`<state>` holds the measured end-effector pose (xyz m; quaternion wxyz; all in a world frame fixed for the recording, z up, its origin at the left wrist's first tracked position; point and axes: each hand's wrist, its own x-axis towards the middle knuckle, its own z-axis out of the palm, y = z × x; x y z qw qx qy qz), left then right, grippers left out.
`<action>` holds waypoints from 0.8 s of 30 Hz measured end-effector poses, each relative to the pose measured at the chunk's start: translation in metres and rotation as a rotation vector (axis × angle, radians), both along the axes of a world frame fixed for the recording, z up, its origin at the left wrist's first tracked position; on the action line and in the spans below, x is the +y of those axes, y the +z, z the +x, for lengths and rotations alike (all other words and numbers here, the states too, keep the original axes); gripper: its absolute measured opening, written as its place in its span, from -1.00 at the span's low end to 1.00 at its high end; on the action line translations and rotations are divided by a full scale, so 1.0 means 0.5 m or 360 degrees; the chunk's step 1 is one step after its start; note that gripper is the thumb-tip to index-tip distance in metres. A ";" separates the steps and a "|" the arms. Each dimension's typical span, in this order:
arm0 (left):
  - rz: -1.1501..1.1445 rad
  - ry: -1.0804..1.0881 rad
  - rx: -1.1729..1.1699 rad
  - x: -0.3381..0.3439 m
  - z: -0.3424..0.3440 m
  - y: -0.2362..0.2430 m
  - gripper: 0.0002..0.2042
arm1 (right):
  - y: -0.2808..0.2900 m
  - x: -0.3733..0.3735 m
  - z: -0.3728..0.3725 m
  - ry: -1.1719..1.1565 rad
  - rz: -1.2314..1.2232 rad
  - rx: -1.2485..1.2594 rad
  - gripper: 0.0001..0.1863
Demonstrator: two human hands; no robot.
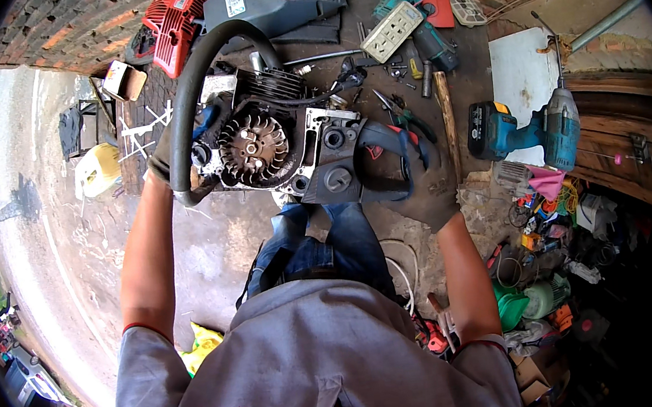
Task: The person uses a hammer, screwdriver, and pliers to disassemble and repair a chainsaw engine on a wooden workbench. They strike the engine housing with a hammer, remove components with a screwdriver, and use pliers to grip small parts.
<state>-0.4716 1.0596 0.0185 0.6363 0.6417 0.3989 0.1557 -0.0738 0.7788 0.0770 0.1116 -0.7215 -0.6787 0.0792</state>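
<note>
A partly stripped chainsaw [332, 140] is at the near edge of the workbench, its finned flywheel [253, 149] and cylinder fins exposed. My left hand [163, 153], in a dark glove, is closed at the left side of the saw's curved black front handle [193, 98]; that handle hides part of the fingers. On the right, my gloved right hand [430, 187] wraps round the rear handle [380, 143], with blue showing on the glove's fingers. Just beyond that hand lie pliers [412, 123] with dark green grips.
A red starter cover [175, 20] and grey plastic housing [271, 2] lie at the back. Behind the saw are a white power strip [393, 32] and a teal power tool [432, 43]. A blue cordless impact wrench [530, 128] stands right of a wooden stick [448, 121]. Clutter fills the lower right.
</note>
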 end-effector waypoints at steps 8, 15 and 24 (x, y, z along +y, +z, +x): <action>0.0168 -0.0057 0.0089 0.026 0.003 0.132 -0.36 | 0.043 0.017 -0.022 -0.0061 -0.0360 -0.0145 0.40; 0.1067 -0.0242 -0.0082 -0.077 0.190 0.435 -0.23 | 0.071 0.038 -0.054 -0.0031 -0.0445 -0.0171 0.50; 0.1528 -0.1027 0.0593 -0.161 0.293 0.266 0.42 | 0.067 0.065 -0.057 0.0021 -0.0529 -0.0209 0.41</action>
